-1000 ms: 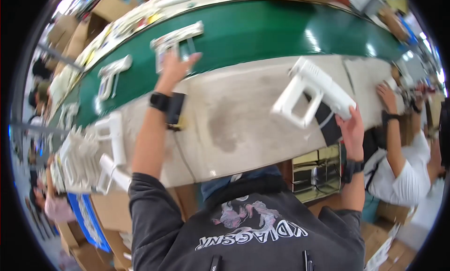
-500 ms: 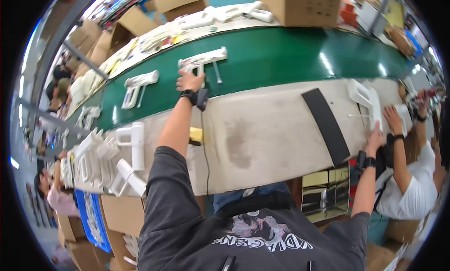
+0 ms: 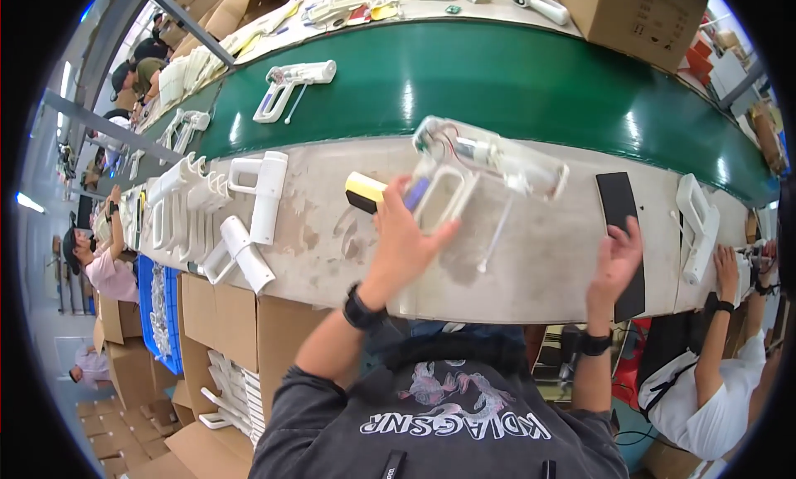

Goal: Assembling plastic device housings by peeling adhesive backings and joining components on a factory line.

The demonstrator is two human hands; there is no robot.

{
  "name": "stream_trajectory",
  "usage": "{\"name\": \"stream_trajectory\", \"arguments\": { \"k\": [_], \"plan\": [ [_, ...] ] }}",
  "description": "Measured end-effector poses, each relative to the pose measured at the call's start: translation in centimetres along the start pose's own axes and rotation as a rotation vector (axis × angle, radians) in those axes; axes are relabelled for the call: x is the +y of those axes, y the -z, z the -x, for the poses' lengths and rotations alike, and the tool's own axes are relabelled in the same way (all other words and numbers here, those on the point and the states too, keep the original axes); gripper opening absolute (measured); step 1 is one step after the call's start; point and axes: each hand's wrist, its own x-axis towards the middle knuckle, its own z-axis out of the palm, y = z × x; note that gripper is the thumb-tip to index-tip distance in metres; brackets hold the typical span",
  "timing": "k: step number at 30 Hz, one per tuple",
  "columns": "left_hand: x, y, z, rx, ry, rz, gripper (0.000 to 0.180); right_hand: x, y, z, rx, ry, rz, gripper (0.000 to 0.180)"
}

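Note:
My left hand (image 3: 405, 249) is closed on the grip of a white gun-shaped device (image 3: 518, 162), holding it above the near edge of the green belt (image 3: 580, 106). Its open side shows wires, a motor-like cylinder and a purple part in the handle. From its underside a thin white rod (image 3: 497, 234) hangs at a slant. My right hand (image 3: 615, 263) holds nothing; its fingers are apart and slightly curled, over a flat black strip (image 3: 617, 199) on the pale worktop. Left of the device lies a yellow and black block (image 3: 365, 191).
White housings (image 3: 186, 205) stand in a row at the left, with two white gun-shaped pieces (image 3: 267, 201) beside them. Another open device (image 3: 297, 85) lies on the belt. At the right, a co-worker's hand (image 3: 727, 272) is near a white housing (image 3: 699, 230). Cardboard boxes (image 3: 220, 317) stand below.
My left hand has lifted the white device off the belt and brought it toward me. My right hand has left the white housing at the right and moved leftward. The view has shifted.

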Motion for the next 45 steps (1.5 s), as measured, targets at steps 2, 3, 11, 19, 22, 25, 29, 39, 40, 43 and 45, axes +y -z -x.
{"name": "stream_trajectory", "arguments": {
  "k": [2,3,11,19,22,25,29,39,40,43,45],
  "plan": [
    [0.3,-1.1,3.8,0.03,0.023,-0.069,0.086,-1.9,-3.7,0.9,-0.101,-0.024,-0.074,0.05],
    [0.4,-1.6,5.3,0.055,0.031,-0.142,0.084,-2.0,-4.8,1.3,-0.151,-0.062,-0.117,0.049],
    [-0.5,-2.8,10.4,0.08,0.119,-0.234,0.092,-3.7,-7.1,1.6,-0.208,-0.1,-0.074,0.041],
    [-12.2,5.6,0.2,0.292,0.198,-0.237,0.087,-7.7,-8.4,3.7,-0.335,0.101,-0.022,0.029],
    [-13.4,6.7,-1.3,0.138,0.099,-0.225,0.058,-9.0,-9.5,4.5,-0.442,0.1,-0.041,0.022],
    [-9.0,8.7,0.1,0.088,0.338,0.427,0.025,-10.2,-11.6,4.2,-0.641,0.135,-0.051,0.02],
    [-3.4,9.7,3.8,0.036,0.347,0.551,0.026,-13.0,-15.7,3.2,-0.768,0.459,0.025,0.031],
    [0.0,9.8,9.4,-0.031,0.315,0.628,0.02,-14.0,-17.6,5.6,-1.024,0.427,-0.07,0.037],
    [0.0,9.8,9.7,-0.039,0.314,0.638,0.02,-13.9,-17.1,6.0,-1.021,0.424,-0.057,0.037],
    [-0.9,10.1,10.4,-0.217,0.187,0.635,0.023,-13.7,-15.8,5.8,-1.174,0.125,-0.291,0.028],
    [-0.7,9.8,10.2,-0.198,0.196,0.633,0.021,-13.3,-15.5,4.8,-1.105,0.12,-0.26,0.025]
  ]
}}
